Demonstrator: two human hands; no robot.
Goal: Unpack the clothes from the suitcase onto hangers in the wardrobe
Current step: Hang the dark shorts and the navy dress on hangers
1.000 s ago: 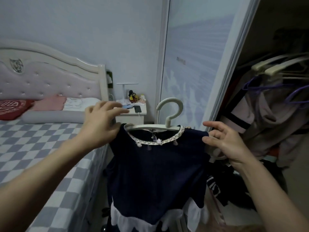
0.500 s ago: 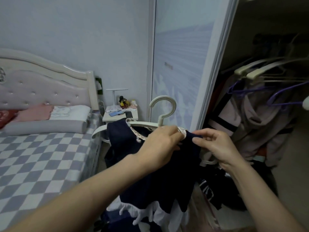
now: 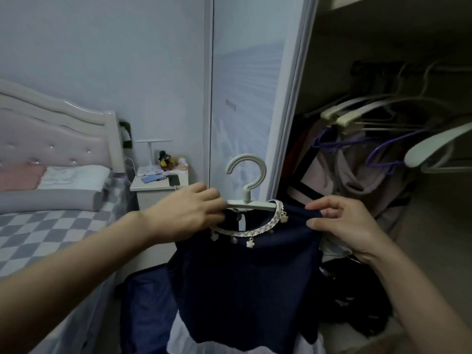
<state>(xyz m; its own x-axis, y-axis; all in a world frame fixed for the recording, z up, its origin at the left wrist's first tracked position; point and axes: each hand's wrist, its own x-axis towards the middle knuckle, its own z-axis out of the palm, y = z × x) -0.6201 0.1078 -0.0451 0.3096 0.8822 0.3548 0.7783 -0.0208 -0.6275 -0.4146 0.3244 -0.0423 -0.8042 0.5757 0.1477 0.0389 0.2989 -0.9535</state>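
Note:
A navy dress with a beaded white collar and a white hem hangs on a pale plastic hanger in front of me. My left hand grips the hanger's left arm together with the dress's shoulder. My right hand pinches the dress's right shoulder between thumb and fingers. The open wardrobe lies to the right, its rail holding several bare white and purple hangers and some hung clothes. No suitcase is in sight.
The wardrobe's sliding door stands just behind the dress. A bed with a checked cover fills the left, a cluttered nightstand beside it. Dark clothes lie piled on the wardrobe floor.
The dress was bunched with the hanger's left arm poking out; now it sits squarely on the hanger. My left hand moved back to the left shoulder. The view has swung further toward the wardrobe.

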